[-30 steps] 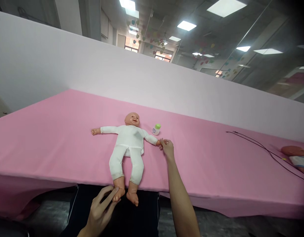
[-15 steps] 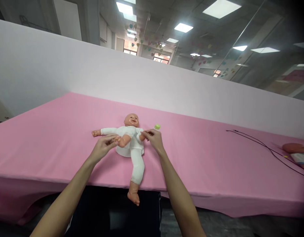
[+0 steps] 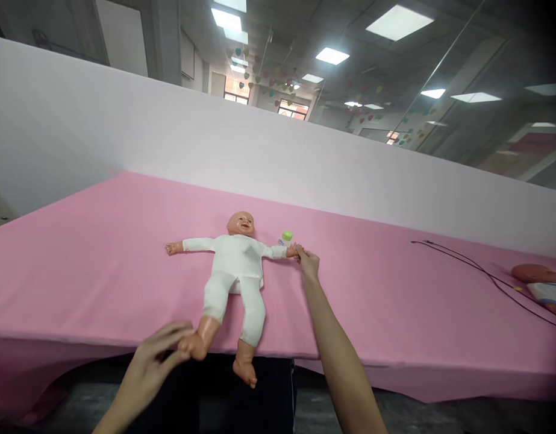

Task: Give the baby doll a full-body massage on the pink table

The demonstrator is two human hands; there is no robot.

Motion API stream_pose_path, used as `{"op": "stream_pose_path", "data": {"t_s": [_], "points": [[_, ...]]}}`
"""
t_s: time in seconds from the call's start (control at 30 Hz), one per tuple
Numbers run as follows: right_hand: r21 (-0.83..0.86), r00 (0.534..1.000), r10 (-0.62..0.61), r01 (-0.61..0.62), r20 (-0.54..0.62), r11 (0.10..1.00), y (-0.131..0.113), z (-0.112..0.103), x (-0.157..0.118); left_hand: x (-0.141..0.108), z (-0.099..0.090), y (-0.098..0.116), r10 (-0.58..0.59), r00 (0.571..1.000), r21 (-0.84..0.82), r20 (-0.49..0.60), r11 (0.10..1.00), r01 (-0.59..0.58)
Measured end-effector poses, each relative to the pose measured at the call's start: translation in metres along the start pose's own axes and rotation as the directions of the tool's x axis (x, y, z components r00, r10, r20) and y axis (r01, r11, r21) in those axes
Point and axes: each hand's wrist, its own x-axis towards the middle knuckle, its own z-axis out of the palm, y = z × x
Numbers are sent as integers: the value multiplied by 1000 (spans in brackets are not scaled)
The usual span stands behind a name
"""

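Observation:
A baby doll [image 3: 238, 259] in white clothing lies on its back, its arms stretched out to both sides and its head toward the wall. Both bare feet stick out at the table's near edge. My left hand [image 3: 153, 355] has its thumb and fingers around the toes of the doll's foot on the left. With fingertips pinched, my right hand [image 3: 308, 263] holds the doll's small hand on the right. Just beyond that arm sits a small green-topped object [image 3: 287, 235], too small to name.
A pink cloth [image 3: 372, 289] covers the table and hangs over its near edge. Behind rises a white partition [image 3: 278, 160] with glass above. Toward the right lie a thin black cord [image 3: 479, 264] and a second doll [image 3: 537, 274], cut off by the frame.
The doll's bent leg has come down straight toward me with my left hand at its foot. My right hand has drawn the doll's arm outward to the right.

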Motion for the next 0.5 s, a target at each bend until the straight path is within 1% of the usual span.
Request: {"op": "stream_pose_path", "data": {"t_s": [0.07,0.1,0.13,0.17,0.23,0.3,0.33,0.37,0.4,0.43,0.5], "points": [[11,995,98,-97,-38,995,15,-10,5,-29,-2,-11,-5,1000,27,-28,1000,6],[31,992,121,-119,-45,992,19,-12,4,-37,-2,-14,-16,998,26,-54,1000,18],[63,992,120,-118,-40,991,19,-10,2,-39,-1,-15,-30,996,20,-84,999,31],[101,995,95,-92,-26,991,16,-7,-2,-35,0,-13,-43,993,8,-110,999,44],[139,1000,1,-5,25,990,0,5,-14,-15,4,-3,-55,987,-32,-152,998,51],[90,987,-121,112,106,990,-21,20,-30,18,12,13,-46,982,-92,-182,995,30],[43,970,-182,177,160,983,-31,28,-39,37,17,21,-39,980,-126,-194,992,15],[-6,946,-240,247,219,969,-39,36,-50,56,23,29,-30,979,-159,-203,987,-2],[-53,908,-300,329,292,943,-44,43,-61,75,30,35,-21,978,-194,-207,981,-20],[-98,857,-355,417,373,904,-46,50,-71,93,38,41,-20,979,-233,-203,972,-29],[-159,735,-425,577,528,801,-44,60,-90,122,52,48,-40,984,-327,-175,945,-20]]}}
